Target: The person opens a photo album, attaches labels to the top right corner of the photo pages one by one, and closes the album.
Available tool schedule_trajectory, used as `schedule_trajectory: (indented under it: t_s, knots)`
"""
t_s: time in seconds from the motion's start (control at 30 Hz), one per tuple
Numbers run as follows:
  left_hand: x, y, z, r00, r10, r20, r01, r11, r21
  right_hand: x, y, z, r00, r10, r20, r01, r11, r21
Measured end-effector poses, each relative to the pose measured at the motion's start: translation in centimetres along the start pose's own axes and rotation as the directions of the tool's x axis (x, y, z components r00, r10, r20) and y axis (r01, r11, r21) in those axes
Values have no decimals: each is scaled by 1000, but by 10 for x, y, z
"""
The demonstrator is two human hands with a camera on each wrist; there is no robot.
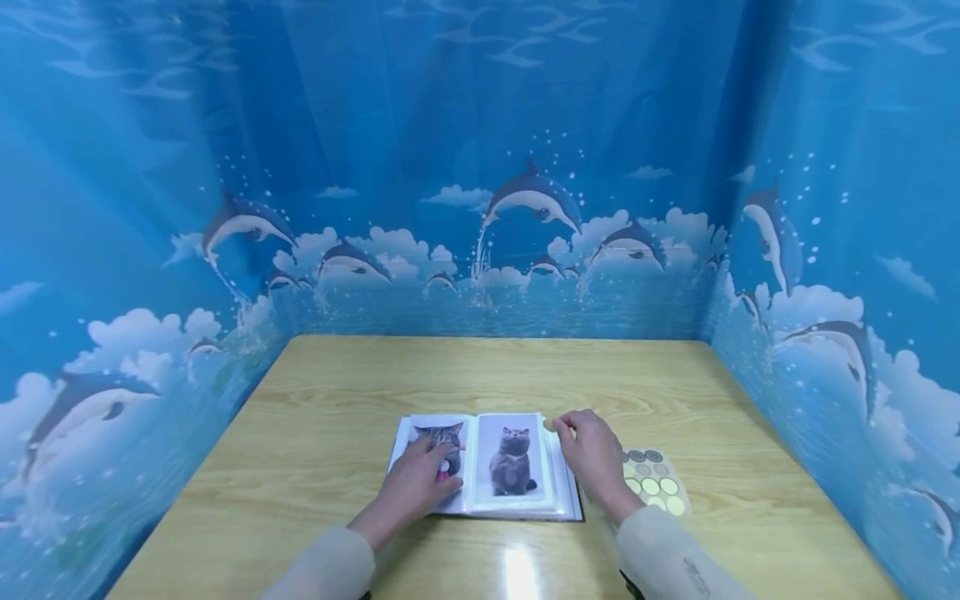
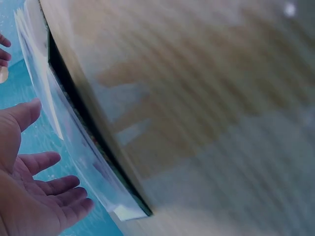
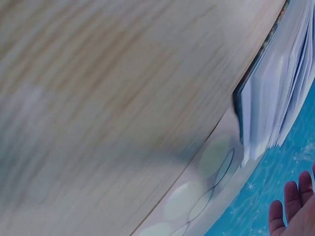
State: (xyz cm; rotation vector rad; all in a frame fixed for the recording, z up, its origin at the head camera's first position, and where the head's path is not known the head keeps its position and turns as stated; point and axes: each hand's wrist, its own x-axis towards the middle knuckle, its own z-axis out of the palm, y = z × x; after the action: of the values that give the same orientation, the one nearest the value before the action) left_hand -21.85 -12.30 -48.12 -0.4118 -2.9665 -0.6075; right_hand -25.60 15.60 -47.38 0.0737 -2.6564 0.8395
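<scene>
A photo album point(image 1: 566, 492) lies spread on the table, a tabby cat photo point(image 1: 450, 435) on its left page and a grey sitting cat photo point(image 1: 512, 460) on its right page. My left hand point(image 1: 414, 477) rests over the left page, fingers spread, covering part of the tabby. In the left wrist view its fingers point(image 2: 56, 187) look straight and apart. At the album's upper right corner, my right hand point(image 1: 592, 450) pinches a small round pale yellow sticker point(image 1: 550, 425) between thumb and fingers. Beneath the right wrist, partly hidden, is a sheet of round stickers point(image 1: 671, 487).
The wood-grain table point(image 1: 322, 417) carries the album and the sticker sheet near its front. A blue curtain point(image 1: 420, 125) printed with dolphins stands around the back and both sides. Light glares off the tabletop in front of the album.
</scene>
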Motion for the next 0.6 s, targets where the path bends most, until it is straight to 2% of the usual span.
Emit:
schedule_trajectory:
  t_s: [0.2, 0.33, 0.47, 0.6]
  knots:
    - [-10, -6, -3, 998, 51, -31, -51, 999, 4, 4, -14, 12, 999, -38, 6, 38, 999, -6]
    - [-13, -8, -3, 996, 81, -22, -80, 996, 36, 7, -21, 18, 998, -64, 17, 64, 998, -16]
    - [-16, -10, 0, 998, 60, 22, -62, 996, 65, 11, -29, 25, 996, -76, 42, 77, 997, -17]
    - [-18, -13, 3, 998, 30, 51, -33, 998, 54, 17, -37, 32, 995, -69, 76, 72, 997, -34]
